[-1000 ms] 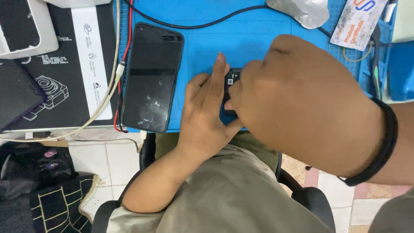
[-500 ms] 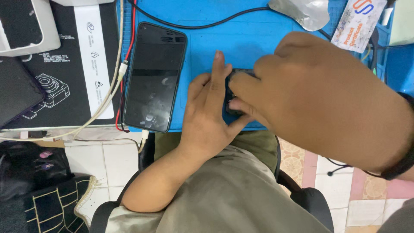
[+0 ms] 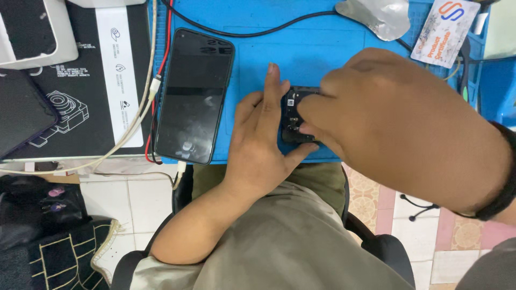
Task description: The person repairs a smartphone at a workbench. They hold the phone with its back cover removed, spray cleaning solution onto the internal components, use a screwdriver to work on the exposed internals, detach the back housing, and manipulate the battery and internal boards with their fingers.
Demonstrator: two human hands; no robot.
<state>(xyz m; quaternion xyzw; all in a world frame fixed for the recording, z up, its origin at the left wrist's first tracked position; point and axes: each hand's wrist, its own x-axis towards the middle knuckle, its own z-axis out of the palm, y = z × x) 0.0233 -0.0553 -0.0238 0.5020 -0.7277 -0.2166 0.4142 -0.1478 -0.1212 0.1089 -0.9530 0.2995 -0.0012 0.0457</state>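
Note:
A small black electronic part lies on the blue work mat. My left hand rests flat on the mat against the part's left side, with its thumb under the near edge, gripping it. My right hand, with a black band at the wrist, reaches in from the right. It covers most of the part, and its fingertips are pinched on it. What lies under those fingers is hidden.
A black smartphone lies face up on the mat's left part, with white and red cables beside it. A black printed box and another dark device sit further left. A silver pouch and a card lie at the back.
My right hand has drawn slightly to the right, uncovering more of the black part. My left hand has stayed in place against it.

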